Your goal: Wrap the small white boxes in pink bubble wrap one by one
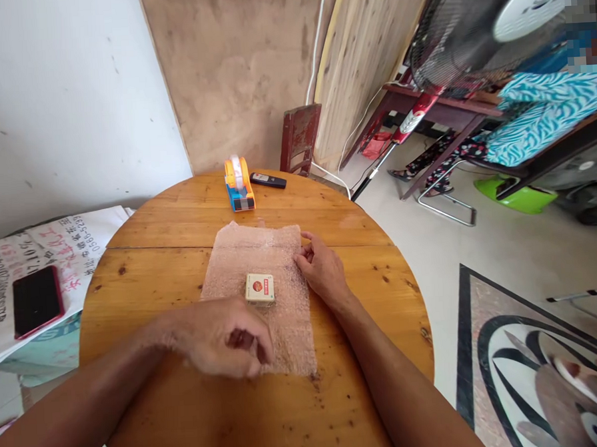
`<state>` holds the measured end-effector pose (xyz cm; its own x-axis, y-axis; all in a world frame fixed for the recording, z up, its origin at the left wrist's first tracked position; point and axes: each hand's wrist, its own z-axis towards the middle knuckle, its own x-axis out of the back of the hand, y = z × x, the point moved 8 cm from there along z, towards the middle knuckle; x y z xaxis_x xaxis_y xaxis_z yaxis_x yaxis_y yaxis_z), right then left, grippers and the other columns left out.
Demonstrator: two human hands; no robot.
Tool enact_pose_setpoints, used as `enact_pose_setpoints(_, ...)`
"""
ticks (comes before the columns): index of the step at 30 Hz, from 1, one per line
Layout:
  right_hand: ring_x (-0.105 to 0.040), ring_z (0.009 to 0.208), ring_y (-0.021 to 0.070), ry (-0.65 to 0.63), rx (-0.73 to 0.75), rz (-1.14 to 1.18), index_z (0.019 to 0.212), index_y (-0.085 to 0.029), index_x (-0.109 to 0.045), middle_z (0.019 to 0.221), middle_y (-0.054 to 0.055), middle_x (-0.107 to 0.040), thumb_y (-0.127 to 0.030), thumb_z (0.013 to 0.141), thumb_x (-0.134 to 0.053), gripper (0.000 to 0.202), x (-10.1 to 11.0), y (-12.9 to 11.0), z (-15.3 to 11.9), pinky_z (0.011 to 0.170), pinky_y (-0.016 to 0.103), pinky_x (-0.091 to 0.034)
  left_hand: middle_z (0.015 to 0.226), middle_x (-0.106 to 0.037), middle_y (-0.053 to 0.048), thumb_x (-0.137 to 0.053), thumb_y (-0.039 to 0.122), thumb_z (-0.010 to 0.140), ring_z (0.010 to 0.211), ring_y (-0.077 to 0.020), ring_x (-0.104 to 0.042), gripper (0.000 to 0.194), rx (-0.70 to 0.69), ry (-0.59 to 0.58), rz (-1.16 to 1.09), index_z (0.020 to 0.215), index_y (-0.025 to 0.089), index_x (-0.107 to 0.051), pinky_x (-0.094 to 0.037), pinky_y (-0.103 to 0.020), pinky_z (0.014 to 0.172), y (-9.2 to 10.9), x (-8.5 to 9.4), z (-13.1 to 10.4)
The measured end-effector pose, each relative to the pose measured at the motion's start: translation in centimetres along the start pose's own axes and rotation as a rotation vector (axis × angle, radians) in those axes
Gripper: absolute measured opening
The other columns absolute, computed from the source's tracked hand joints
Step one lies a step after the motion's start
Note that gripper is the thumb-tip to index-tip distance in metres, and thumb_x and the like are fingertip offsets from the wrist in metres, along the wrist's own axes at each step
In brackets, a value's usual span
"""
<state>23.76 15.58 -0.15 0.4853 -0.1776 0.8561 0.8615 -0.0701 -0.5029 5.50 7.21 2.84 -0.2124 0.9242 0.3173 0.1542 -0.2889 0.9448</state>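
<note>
A sheet of pinkish bubble wrap lies flat on the round wooden table. On its middle rests a small cream box with a red label and a round red mark. My left hand is over the sheet's lower left part, just in front of the box, fingers curled; whether they pinch anything is hidden by blur and the hand itself. At the sheet's right edge, my right hand has its thumb and index fingertips on the wrap near the upper right corner, the other fingers curled in.
An orange and blue tape dispenser and a black device are at the table's far edge. A phone lies on papers at left. A fan and a seated person are at right.
</note>
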Motion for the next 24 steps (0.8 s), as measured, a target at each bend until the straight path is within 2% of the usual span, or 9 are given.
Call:
enact_pose_setpoints(2, -0.064, 0.084, 0.0213, 0.011, 0.01, -0.011, 0.135, -0.017, -0.049, 0.091, 0.002, -0.072, -0.019, 0.082, -0.055, 0.053, 0.0, -0.1, 0.0, 0.073, 0.032, -0.043, 0.073, -0.069, -0.003, -0.06, 0.029, 0.081, 0.062, -0.0161, -0.061, 0.015, 0.09, 0.242, -0.048, 0.082, 0.018, -0.07, -0.046, -0.026, 0.057, -0.9, 2.8, -0.7)
enact_pose_setpoints(3, -0.064, 0.084, 0.0215, 0.016, 0.012, -0.014, 0.135, -0.018, -0.049, 0.092, 0.003, -0.072, -0.019, 0.082, -0.055, 0.054, -0.1, -0.1, 0.0, 0.073, 0.032, -0.043, 0.074, -0.068, -0.003, -0.059, 0.03, 0.081, 0.064, -0.0157, -0.061, 0.015, 0.097, 0.427, -0.069, 0.081, 0.018, -0.068, -0.047, -0.026, 0.059, -1.3, 4.6, -1.3)
enact_pose_setpoints(4, -0.065, 0.084, 0.0216, 0.022, 0.01, -0.015, 0.135, -0.018, -0.049, 0.092, 0.003, -0.072, -0.019, 0.082, -0.055, 0.054, -0.1, -0.1, 0.1, 0.073, 0.032, -0.043, 0.08, -0.069, -0.003, -0.058, 0.031, 0.082, 0.071, -0.0168, -0.063, 0.016, 0.081, 0.594, -0.082, 0.086, 0.019, -0.067, -0.049, -0.027, 0.065, -1.6, 6.0, -1.9)
enact_pose_setpoints(5, -0.065, 0.084, 0.0217, 0.03, 0.006, -0.013, 0.135, -0.019, -0.049, 0.093, 0.003, -0.072, -0.02, 0.082, -0.055, 0.054, -0.2, 0.0, 0.1, 0.073, 0.032, -0.043, 0.091, -0.071, -0.005, -0.058, 0.033, 0.082, 0.083, -0.0193, -0.065, 0.021, 0.057, 0.701, -0.079, 0.095, 0.019, -0.067, -0.05, -0.03, 0.074, -1.9, 6.9, -2.3)
enact_pose_setpoints(6, -0.065, 0.084, 0.0218, 0.036, 0.002, -0.01, 0.135, -0.019, -0.048, 0.093, 0.003, -0.073, -0.02, 0.082, -0.054, 0.053, -0.3, 0.0, 0.2, 0.073, 0.032, -0.044, 0.103, -0.07, -0.006, -0.06, 0.034, 0.081, 0.097, -0.0223, -0.064, 0.028, 0.035, 0.751, -0.06, 0.104, 0.02, -0.066, -0.05, -0.032, 0.083, -2.1, 7.3, -2.3)
enact_pose_setpoints(8, -0.065, 0.085, 0.0225, 0.05, -0.009, -0.005, 0.135, -0.02, -0.048, 0.094, 0.003, -0.073, -0.021, 0.083, -0.054, 0.052, -0.3, 0.1, 0.3, 0.073, 0.032, -0.044, 0.126, -0.064, -0.007, -0.061, 0.031, 0.079, 0.12, -0.026, -0.056, 0.042, 0.037, 0.702, -0.019, 0.12, 0.022, -0.061, -0.045, -0.037, 0.098, -3.1, 6.8, -1.4)
enact_pose_setpoints(12, -0.065, 0.087, 0.0238, 0.077, -0.03, -0.007, 0.135, -0.02, -0.048, 0.095, 0.004, -0.073, -0.023, 0.084, -0.054, 0.051, -0.3, 0.3, 0.3, 0.074, 0.034, -0.045, 0.134, -0.059, -0.012, -0.057, 0.033, 0.086, 0.112, -0.0245, -0.061, 0.06, 0.132, 0.628, -0.025, 0.142, 0.022, -0.042, -0.049, -0.038, 0.091, -5.3, 5.0, 0.1)
enact_pose_setpoints(17, -0.065, 0.086, 0.0232, 0.096, -0.015, 0.009, 0.134, -0.022, -0.049, 0.093, 0.004, -0.073, -0.025, 0.084, -0.055, 0.05, -0.2, 0.3, 0.2, 0.074, 0.033, -0.045, 0.141, -0.053, -0.012, -0.06, 0.04, 0.087, 0.11, -0.0242, -0.06, 0.066, 0.156, 0.63, 0.036, 0.146, 0.024, -0.036, -0.05, -0.038, 0.091, -5.7, 4.3, 0.3)
enact_pose_setpoints(24, -0.066, 0.085, 0.0232, 0.093, -0.023, 0.003, 0.133, -0.021, -0.05, 0.094, 0.004, -0.072, -0.027, 0.085, -0.054, 0.048, -0.1, 0.3, 0.3, 0.073, 0.033, -0.045, 0.144, -0.049, -0.016, -0.058, 0.044, 0.088, 0.13, -0.0276, -0.049, 0.068, 0.131, 0.697, -0.02, 0.148, 0.022, -0.034, -0.046, -0.042, 0.1, -5.3, 4.9, -0.1)
